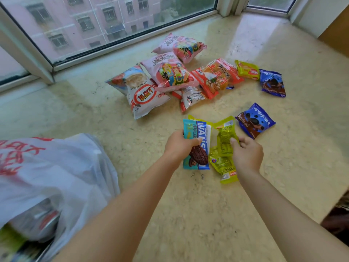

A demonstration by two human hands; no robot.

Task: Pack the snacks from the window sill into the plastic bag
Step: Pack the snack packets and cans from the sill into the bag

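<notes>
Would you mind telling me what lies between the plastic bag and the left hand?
Only bare window sill shows between the plastic bag and left hand in the head view.

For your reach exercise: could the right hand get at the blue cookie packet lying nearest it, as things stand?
Probably not at once: the right hand already pinches green packets. The blue cookie packet lies uncovered just beyond it on the sill, so the path looks free.
</notes>
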